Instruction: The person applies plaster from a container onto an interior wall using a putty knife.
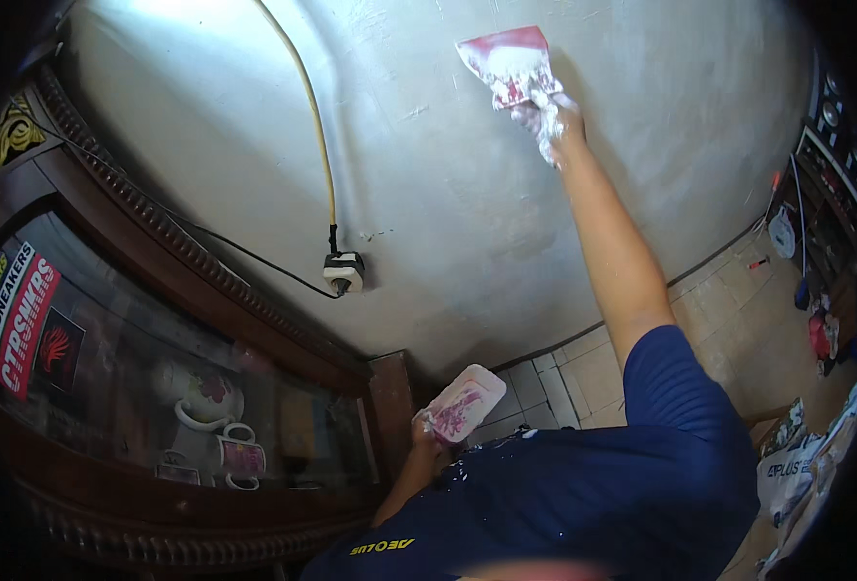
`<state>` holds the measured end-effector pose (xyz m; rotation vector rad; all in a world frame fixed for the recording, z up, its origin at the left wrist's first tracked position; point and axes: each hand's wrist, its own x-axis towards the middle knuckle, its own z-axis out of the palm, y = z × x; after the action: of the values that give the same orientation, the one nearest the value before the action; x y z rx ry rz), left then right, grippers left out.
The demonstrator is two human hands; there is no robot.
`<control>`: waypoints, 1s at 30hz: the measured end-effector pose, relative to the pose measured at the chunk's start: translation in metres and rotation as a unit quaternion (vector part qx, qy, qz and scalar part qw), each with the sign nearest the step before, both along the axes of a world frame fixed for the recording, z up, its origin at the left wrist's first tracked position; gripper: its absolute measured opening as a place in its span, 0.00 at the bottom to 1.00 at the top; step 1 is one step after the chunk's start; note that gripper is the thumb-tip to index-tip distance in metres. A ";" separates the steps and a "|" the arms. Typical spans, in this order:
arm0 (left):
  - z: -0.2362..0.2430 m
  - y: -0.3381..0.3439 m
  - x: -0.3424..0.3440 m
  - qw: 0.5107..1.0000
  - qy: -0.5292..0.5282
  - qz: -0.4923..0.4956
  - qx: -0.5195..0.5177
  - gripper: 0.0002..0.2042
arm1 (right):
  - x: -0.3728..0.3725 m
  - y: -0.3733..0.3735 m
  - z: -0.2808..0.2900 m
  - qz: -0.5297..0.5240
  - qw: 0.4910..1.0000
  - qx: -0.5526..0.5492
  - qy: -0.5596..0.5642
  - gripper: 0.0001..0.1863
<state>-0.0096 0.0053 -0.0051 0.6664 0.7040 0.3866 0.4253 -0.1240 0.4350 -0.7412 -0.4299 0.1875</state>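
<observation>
High up against the grey wall (pixel 467 184), my right hand (pixel 554 121) grips a red putty spreader (pixel 508 56). White putty coats much of the blade, and smears of it cover my fingers. Whether the blade's edge touches the wall, I cannot tell. Down by my body, my left hand (pixel 427 434) holds a shallow pale plastic tray (pixel 485 385) by its near end. Pinkish and white residue streaks the inside of the tray. Part of the left hand is hidden by the tray.
A dark wooden glass-fronted cabinet (pixel 138 218) with mugs (pixel 241 455) stands at left. A socket box (pixel 343 273) hangs from a yellowish cable (pixel 312 107) on the wall. Floor tiles (pixel 593 373) lie below; a shelf (pixel 826 228) and plastic bags (pixel 792 474) are at right.
</observation>
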 end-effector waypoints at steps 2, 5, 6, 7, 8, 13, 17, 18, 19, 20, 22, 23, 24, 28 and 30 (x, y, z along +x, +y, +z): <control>0.031 -0.013 0.008 0.999 0.042 0.011 0.023 0.20 | 0.017 0.000 0.003 -0.015 0.999 -0.008 -0.030 0.13; 0.040 -0.021 0.007 0.999 0.037 0.023 0.009 0.21 | 0.017 0.017 -0.073 0.002 1.000 -0.005 0.026 0.14; 0.034 -0.018 0.008 1.000 0.022 0.010 -0.009 0.21 | 0.030 0.016 -0.133 -0.007 0.996 -0.079 0.047 0.19; 0.028 -0.015 0.007 1.000 0.008 0.005 -0.028 0.22 | 0.022 0.012 -0.191 0.061 0.986 0.039 0.151 0.19; 0.025 -0.013 0.002 0.999 0.006 0.014 -0.028 0.22 | -0.012 0.009 -0.234 0.022 0.986 -0.077 0.149 0.18; 0.029 -0.011 -0.004 1.000 -0.020 0.005 0.017 0.24 | -0.077 -0.030 -0.439 0.170 0.916 0.121 0.342 0.20; 0.036 -0.013 -0.001 0.998 -0.027 0.031 -0.048 0.24 | -0.064 -0.018 -0.321 0.188 0.922 0.165 0.295 0.14; 0.029 -0.011 0.004 0.998 -0.018 0.039 -0.035 0.24 | -0.047 -0.022 -0.279 0.096 0.967 -0.050 0.232 0.13; 0.023 -0.009 0.006 0.999 -0.005 0.048 -0.022 0.24 | -0.042 -0.022 -0.198 0.137 0.958 0.076 0.241 0.14; 0.020 -0.008 0.011 0.999 -0.008 0.039 -0.021 0.24 | -0.018 -0.020 -0.151 0.101 0.987 0.048 0.113 0.14; 0.015 -0.008 0.015 0.998 -0.027 0.035 -0.043 0.23 | -0.008 -0.025 -0.021 0.074 0.996 0.041 -0.018 0.14; 0.017 -0.009 0.018 0.998 -0.029 0.034 -0.042 0.23 | -0.002 -0.024 0.037 0.040 0.999 -0.009 -0.023 0.14; 0.023 -0.012 0.022 0.998 -0.034 0.023 -0.045 0.23 | 0.017 -0.014 0.078 0.012 0.992 0.015 -0.122 0.15; 0.030 -0.017 0.024 0.997 -0.081 -0.014 -0.014 0.24 | -0.006 0.019 0.169 -0.036 0.995 0.005 -0.090 0.11; 0.034 -0.020 0.030 0.996 -0.084 -0.018 -0.006 0.24 | 0.016 0.025 0.133 -0.104 0.987 -0.120 -0.012 0.11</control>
<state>0.0203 -0.0152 0.0289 0.6273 0.5337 0.4008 0.4410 -0.0985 0.5681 -1.0199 -0.3540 0.0344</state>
